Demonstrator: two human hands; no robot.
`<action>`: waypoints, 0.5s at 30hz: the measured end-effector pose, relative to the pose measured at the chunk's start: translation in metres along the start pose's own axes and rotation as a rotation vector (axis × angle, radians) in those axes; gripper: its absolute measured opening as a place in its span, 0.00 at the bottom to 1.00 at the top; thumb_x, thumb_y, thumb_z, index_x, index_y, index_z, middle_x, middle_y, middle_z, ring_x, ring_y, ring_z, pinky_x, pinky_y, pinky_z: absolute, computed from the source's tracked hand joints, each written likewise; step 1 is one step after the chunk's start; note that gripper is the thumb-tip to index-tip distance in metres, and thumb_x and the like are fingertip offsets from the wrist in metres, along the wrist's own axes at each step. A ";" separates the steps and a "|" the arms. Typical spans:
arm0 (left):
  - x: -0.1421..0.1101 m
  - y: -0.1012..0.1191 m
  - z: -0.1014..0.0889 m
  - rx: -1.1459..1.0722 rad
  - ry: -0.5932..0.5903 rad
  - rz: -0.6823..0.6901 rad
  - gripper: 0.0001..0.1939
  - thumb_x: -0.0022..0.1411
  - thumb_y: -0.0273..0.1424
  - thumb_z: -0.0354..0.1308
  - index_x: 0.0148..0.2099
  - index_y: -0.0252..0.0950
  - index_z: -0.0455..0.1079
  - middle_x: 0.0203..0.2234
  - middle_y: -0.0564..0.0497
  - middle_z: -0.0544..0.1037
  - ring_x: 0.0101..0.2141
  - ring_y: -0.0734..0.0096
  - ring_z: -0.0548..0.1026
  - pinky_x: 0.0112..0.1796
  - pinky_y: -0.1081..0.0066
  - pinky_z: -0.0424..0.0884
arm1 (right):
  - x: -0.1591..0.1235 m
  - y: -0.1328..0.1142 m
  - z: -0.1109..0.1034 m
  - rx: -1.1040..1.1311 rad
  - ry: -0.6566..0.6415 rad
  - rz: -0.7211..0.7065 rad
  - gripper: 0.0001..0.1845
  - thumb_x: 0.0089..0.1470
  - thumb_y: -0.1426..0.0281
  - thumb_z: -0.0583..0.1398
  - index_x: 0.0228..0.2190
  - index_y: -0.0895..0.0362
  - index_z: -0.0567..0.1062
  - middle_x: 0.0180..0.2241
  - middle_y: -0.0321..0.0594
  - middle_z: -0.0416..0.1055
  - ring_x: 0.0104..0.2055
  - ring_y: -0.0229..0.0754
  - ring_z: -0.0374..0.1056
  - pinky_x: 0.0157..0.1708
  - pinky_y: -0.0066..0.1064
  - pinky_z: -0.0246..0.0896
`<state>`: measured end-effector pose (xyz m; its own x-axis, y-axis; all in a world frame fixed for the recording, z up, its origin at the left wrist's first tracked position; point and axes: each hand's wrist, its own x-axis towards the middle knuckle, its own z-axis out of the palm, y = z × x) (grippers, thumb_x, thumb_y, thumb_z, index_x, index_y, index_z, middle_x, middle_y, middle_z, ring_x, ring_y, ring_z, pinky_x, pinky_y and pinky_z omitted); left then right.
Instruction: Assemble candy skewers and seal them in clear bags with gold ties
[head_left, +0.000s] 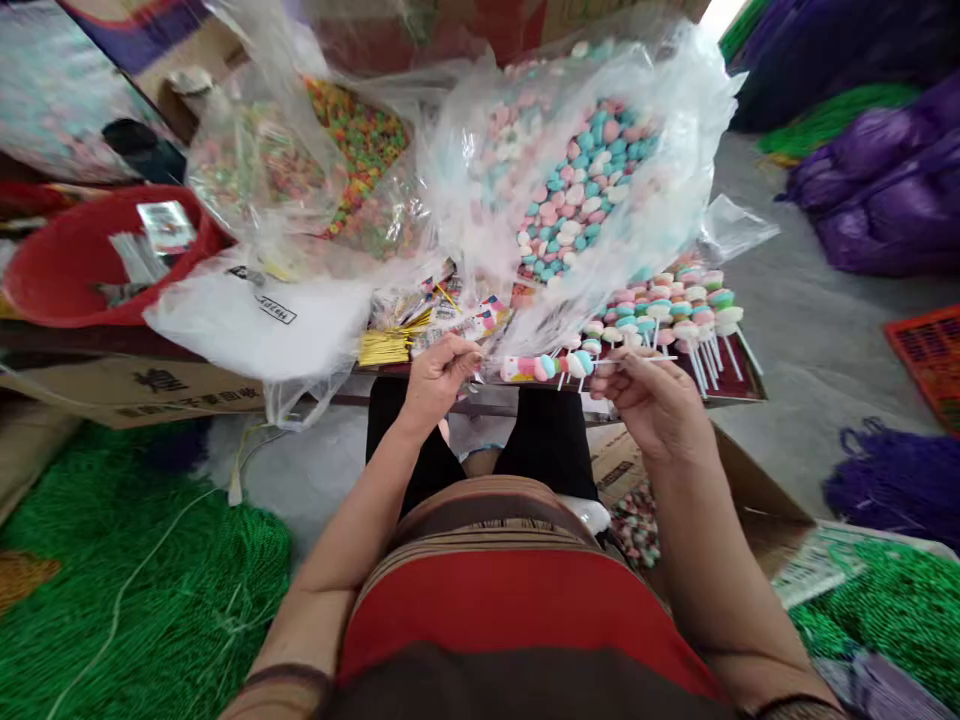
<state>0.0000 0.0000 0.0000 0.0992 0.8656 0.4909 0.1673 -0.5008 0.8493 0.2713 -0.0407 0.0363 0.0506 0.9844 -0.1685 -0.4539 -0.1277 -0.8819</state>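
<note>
A candy skewer (544, 368) of pink, blue and white pieces lies level between my two hands, above the table's near edge. Its white stick is pinched in the fingers of my right hand (656, 405). Around the candy's left end there seems to be a clear printed wrapper (511, 368). My left hand (441, 378) has its thumb and finger closed on the far left end of that wrapper. Just beyond my right hand, finished-looking candy skewers (679, 310) are piled with their white sticks toward me. Yellow twist ties (386, 345) lie near my left hand.
Behind stands an open clear bag of pink, blue and white candies (577, 190), beside a bag of orange and green candies (360, 150). White plastic sleeves (262, 320) and a red basin (75, 260) are leftward. A cardboard box (750, 490) sits low at right; green netting (150, 580) covers the left floor.
</note>
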 end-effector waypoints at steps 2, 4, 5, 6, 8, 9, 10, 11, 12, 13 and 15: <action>0.005 0.002 -0.004 0.016 -0.015 -0.014 0.14 0.66 0.42 0.63 0.34 0.38 0.78 0.26 0.53 0.77 0.29 0.75 0.73 0.34 0.74 0.68 | -0.001 -0.003 -0.004 -0.054 -0.044 0.049 0.14 0.42 0.61 0.76 0.29 0.56 0.84 0.26 0.39 0.83 0.26 0.41 0.79 0.27 0.27 0.77; 0.010 0.005 -0.008 0.030 -0.040 -0.025 0.15 0.65 0.44 0.63 0.34 0.38 0.79 0.26 0.52 0.78 0.29 0.74 0.73 0.34 0.73 0.68 | -0.002 -0.004 -0.007 -0.101 -0.085 0.081 0.13 0.44 0.61 0.75 0.29 0.56 0.84 0.28 0.41 0.83 0.28 0.43 0.80 0.29 0.30 0.78; 0.012 0.007 -0.010 0.039 -0.058 -0.030 0.16 0.65 0.45 0.63 0.34 0.37 0.78 0.26 0.52 0.78 0.29 0.73 0.73 0.33 0.72 0.68 | -0.003 -0.004 -0.009 -0.128 -0.106 0.092 0.12 0.44 0.62 0.75 0.29 0.56 0.84 0.29 0.42 0.84 0.29 0.43 0.80 0.30 0.31 0.78; 0.014 0.009 -0.012 0.046 -0.077 -0.033 0.17 0.65 0.46 0.63 0.33 0.37 0.78 0.25 0.52 0.77 0.28 0.73 0.72 0.33 0.72 0.68 | -0.004 -0.003 -0.010 -0.148 -0.125 0.096 0.12 0.45 0.62 0.75 0.30 0.55 0.84 0.30 0.42 0.84 0.30 0.44 0.81 0.32 0.32 0.79; 0.017 0.013 -0.014 0.057 -0.114 -0.039 0.18 0.64 0.47 0.63 0.33 0.37 0.78 0.24 0.52 0.76 0.26 0.74 0.71 0.31 0.72 0.66 | -0.006 0.001 -0.011 -0.157 -0.142 0.077 0.10 0.46 0.63 0.74 0.31 0.54 0.85 0.31 0.41 0.84 0.32 0.44 0.81 0.37 0.36 0.79; 0.019 0.016 -0.015 0.058 -0.128 -0.044 0.18 0.64 0.46 0.63 0.32 0.37 0.78 0.23 0.53 0.75 0.25 0.75 0.70 0.30 0.73 0.65 | -0.006 0.004 -0.012 -0.145 -0.138 0.058 0.10 0.46 0.63 0.74 0.31 0.54 0.85 0.31 0.41 0.84 0.32 0.44 0.80 0.38 0.37 0.79; 0.020 0.019 -0.016 0.053 -0.140 -0.053 0.18 0.64 0.46 0.63 0.32 0.37 0.78 0.22 0.53 0.74 0.24 0.76 0.69 0.29 0.73 0.65 | -0.007 0.006 -0.012 -0.129 -0.133 0.041 0.09 0.46 0.63 0.74 0.31 0.53 0.86 0.31 0.40 0.84 0.32 0.44 0.80 0.40 0.38 0.78; 0.022 0.022 -0.017 0.043 -0.150 -0.065 0.18 0.64 0.46 0.64 0.32 0.37 0.78 0.22 0.54 0.74 0.23 0.76 0.68 0.28 0.73 0.64 | -0.007 0.008 -0.013 -0.118 -0.131 0.032 0.09 0.46 0.64 0.74 0.31 0.52 0.86 0.31 0.40 0.84 0.32 0.44 0.80 0.40 0.39 0.78; 0.024 0.026 -0.017 0.028 -0.162 -0.082 0.17 0.64 0.46 0.64 0.32 0.37 0.78 0.22 0.54 0.74 0.22 0.77 0.67 0.27 0.73 0.64 | -0.007 0.011 -0.013 -0.119 -0.138 0.035 0.09 0.46 0.64 0.74 0.31 0.52 0.86 0.31 0.40 0.84 0.32 0.44 0.79 0.40 0.39 0.77; 0.025 0.029 -0.018 0.011 -0.172 -0.102 0.17 0.63 0.46 0.64 0.33 0.37 0.78 0.23 0.54 0.74 0.22 0.78 0.67 0.27 0.74 0.64 | -0.007 0.013 -0.014 -0.132 -0.149 0.043 0.08 0.46 0.64 0.74 0.31 0.52 0.86 0.31 0.40 0.84 0.32 0.43 0.79 0.40 0.38 0.77; 0.029 0.036 -0.018 -0.035 -0.193 -0.162 0.18 0.61 0.47 0.66 0.33 0.36 0.78 0.24 0.54 0.75 0.21 0.79 0.67 0.25 0.74 0.64 | -0.007 0.017 -0.015 -0.181 -0.172 0.066 0.09 0.47 0.64 0.74 0.32 0.53 0.87 0.32 0.41 0.84 0.31 0.41 0.77 0.38 0.36 0.75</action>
<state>-0.0091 0.0069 0.0481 0.2601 0.9164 0.3042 0.1622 -0.3520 0.9218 0.2768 -0.0518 0.0163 -0.1325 0.9774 -0.1647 -0.2839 -0.1967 -0.9385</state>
